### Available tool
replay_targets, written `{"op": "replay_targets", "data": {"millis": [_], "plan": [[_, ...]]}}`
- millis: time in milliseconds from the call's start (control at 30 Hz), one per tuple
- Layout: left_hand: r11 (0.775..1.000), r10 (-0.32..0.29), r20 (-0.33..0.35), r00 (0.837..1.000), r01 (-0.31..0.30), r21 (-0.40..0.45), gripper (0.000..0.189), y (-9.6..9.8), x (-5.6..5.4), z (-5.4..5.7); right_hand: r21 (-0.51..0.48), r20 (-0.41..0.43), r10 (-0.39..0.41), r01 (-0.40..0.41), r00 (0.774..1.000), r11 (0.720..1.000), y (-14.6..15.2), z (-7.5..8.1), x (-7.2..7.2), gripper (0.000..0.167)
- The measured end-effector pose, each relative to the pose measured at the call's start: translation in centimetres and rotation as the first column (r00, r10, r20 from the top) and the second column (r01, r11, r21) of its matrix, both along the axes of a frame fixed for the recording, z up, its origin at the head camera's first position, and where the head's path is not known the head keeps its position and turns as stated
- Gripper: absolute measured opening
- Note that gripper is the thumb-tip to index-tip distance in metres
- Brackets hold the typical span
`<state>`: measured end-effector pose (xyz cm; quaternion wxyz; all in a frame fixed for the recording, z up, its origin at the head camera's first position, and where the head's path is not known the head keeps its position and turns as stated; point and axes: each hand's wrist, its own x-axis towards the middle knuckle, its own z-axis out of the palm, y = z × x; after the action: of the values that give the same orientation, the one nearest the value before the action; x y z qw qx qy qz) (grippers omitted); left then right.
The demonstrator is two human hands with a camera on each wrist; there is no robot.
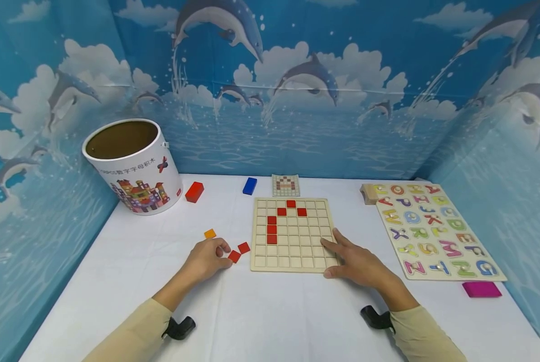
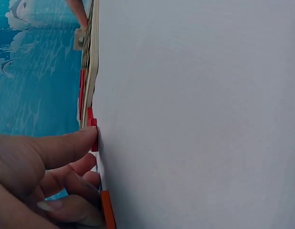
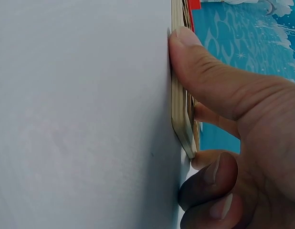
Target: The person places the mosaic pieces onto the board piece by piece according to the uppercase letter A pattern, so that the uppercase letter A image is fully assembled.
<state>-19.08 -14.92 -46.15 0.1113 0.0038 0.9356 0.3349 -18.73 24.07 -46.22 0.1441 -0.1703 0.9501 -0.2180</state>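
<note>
A light wooden grid board lies flat on the table, with several red square tiles in its upper and left cells. Left of it, my left hand is low over the table, its thumb touching a loose red tile. A second red tile lies beside that one, and an orange tile is close to the knuckles. My right hand rests on the board's lower right corner, thumb against the front edge and fingers spread over the top and right side.
Behind the board lies a small pattern card, with a blue block and a red block to its left. A large white bucket stands back left. At right are an alphabet board, a wooden block and a magenta block.
</note>
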Motion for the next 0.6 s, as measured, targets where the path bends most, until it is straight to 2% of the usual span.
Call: {"op": "replay_targets", "data": {"millis": [167, 433, 600], "plan": [[1.0, 0.003, -0.029, 1.0, -0.003, 0.001, 0.022, -0.05, 0.12, -0.33, 0.013, 0.002, 0.002, -0.002, 1.0, 1.0, -0.12, 0.04, -0.12, 0.088], [0.999, -0.029, -0.065, 0.997, 0.026, -0.039, 0.024, 0.28, 0.23, -0.6, 0.028, 0.005, -0.003, 0.003, 1.0, 1.0, -0.26, 0.14, -0.14, 0.088], [0.997, -0.047, -0.074, 0.996, 0.043, -0.061, 0.032, 0.61, 0.18, -0.63, 0.023, 0.018, -0.009, 0.008, 1.0, 1.0, -0.21, 0.16, -0.09, 0.088]]}}
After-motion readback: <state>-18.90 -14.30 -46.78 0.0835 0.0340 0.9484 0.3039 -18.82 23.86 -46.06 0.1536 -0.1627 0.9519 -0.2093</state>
